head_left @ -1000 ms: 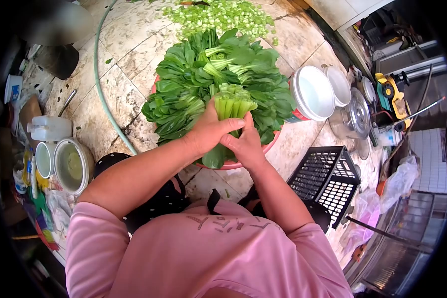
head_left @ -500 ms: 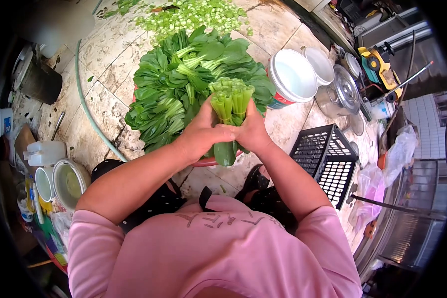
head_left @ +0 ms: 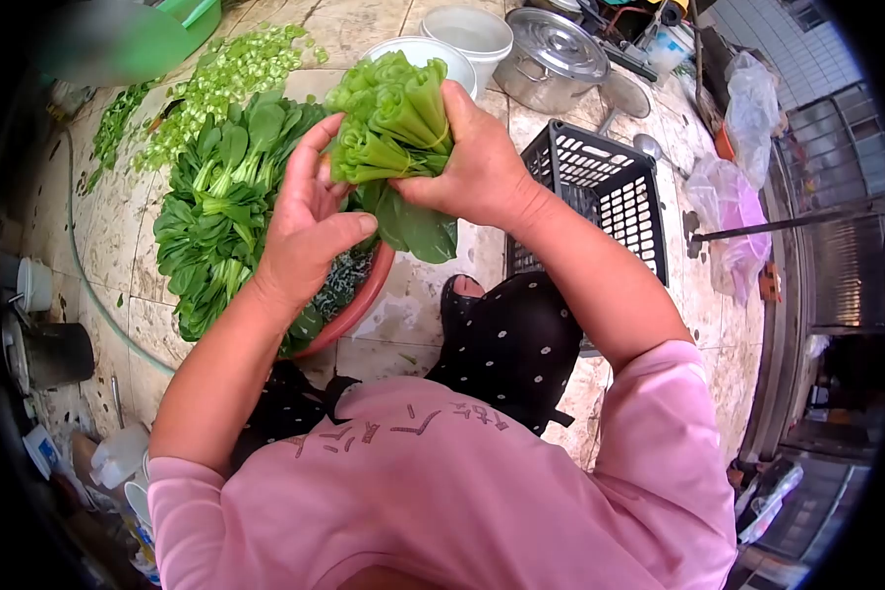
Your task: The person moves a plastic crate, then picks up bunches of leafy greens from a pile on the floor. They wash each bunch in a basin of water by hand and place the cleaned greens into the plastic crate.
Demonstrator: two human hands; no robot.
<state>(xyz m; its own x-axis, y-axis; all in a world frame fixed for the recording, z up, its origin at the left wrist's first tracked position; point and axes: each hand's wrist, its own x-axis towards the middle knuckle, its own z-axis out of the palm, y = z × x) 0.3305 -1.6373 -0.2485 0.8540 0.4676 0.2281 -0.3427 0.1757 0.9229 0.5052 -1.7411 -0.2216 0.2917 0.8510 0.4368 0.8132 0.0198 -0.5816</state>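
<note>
A banded bunch of leafy greens [head_left: 393, 110] is up in front of me, its cut stem ends facing upward and its dark leaves hanging below. My right hand [head_left: 487, 162] wraps round it from the right, thumb across the stems by the band. On the other side, my left hand [head_left: 305, 221] has its fingers spread, the fingertips right at the bunch's left edge and the thumb apart. Below and to the left, a large pile of the same greens [head_left: 216, 206] fills a red basin [head_left: 359, 307], whose rim shows at the lower right.
Trimmed stem pieces [head_left: 221, 88] lie scattered on the tiled floor past the pile. To the right stands a black plastic crate [head_left: 631, 221]. Beyond it are a lidded metal pot [head_left: 551, 61] and a whitish bucket [head_left: 472, 37]. A hose [head_left: 82, 270] curves along the left.
My view has turned to the right. The bunch has come up closer and tilted; my left hand has loosened from it and spread its fingers, while my right hand keeps its grip.
</note>
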